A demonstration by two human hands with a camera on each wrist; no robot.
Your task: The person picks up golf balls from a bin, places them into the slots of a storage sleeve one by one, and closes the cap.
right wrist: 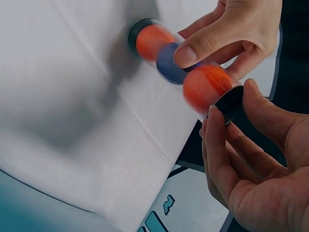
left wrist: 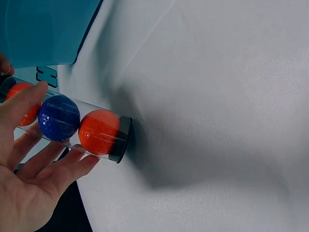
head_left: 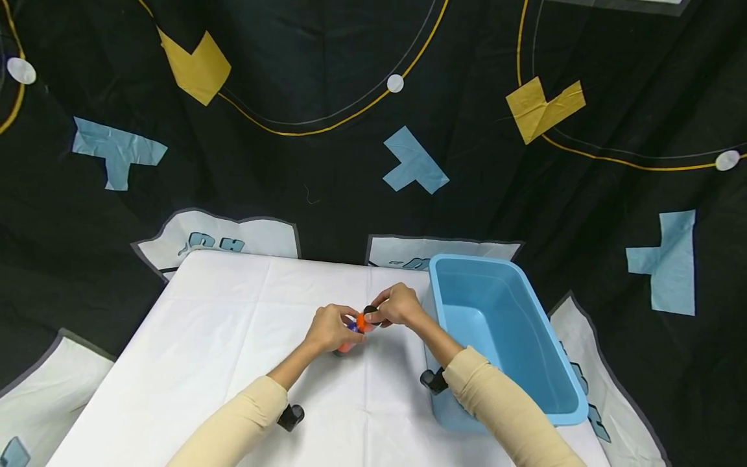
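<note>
A clear tube (left wrist: 86, 107) holds a blue ball (left wrist: 59, 118) between two orange balls, one orange ball (left wrist: 99, 132) near its far end. The left hand (head_left: 329, 327) grips the tube around its middle, thumb on one side and fingers on the other. With thumb and fingertips, the right hand (head_left: 399, 305) pinches the black cap (right wrist: 229, 105) at the near end; whether it is fully seated cannot be told. Another black cap (left wrist: 123, 140) closes the opposite end. The tube is tilted just above the white cloth.
A light blue plastic bin (head_left: 508, 324) stands at the table's right side, beside the right forearm. White cloth covers the table (head_left: 233, 337). Behind it hangs a black curtain (head_left: 327, 181) with blue and yellow tape pieces.
</note>
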